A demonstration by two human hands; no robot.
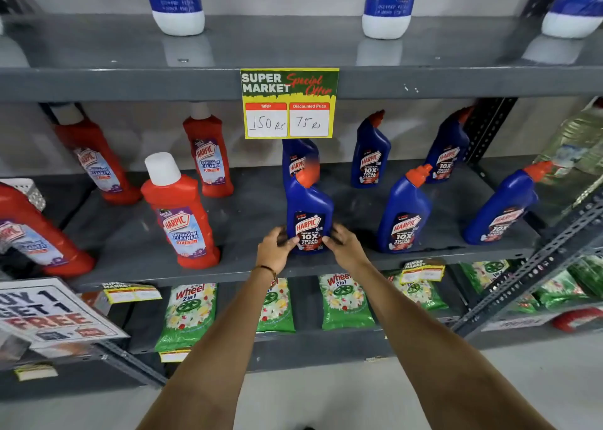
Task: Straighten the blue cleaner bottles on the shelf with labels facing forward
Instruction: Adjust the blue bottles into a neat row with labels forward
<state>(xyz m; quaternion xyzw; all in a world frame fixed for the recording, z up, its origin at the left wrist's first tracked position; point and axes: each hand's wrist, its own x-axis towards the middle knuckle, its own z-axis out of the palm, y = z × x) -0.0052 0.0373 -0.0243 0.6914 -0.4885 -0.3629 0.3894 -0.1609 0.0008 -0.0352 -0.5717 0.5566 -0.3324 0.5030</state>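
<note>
You've got both hands, left hand (276,246) and right hand (346,246), gripping the front blue bottle (309,214) just below the price sign (289,103).

On the middle shelf (248,266), the front cleaner bottle (309,216) is flanked at its base by the left hand (275,248) and right hand (346,247); another bottle (298,158) is set directly behind it.

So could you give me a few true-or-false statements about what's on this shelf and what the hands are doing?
1. Both hands, left hand and right hand, touch the front blue bottle. True.
2. That bottle's label faces the back wall. False: it faces forward.
3. The price tag shows a discounted price of 75. True.
4. The red bottles stand right of the blue ones. False: they stand left.
</note>
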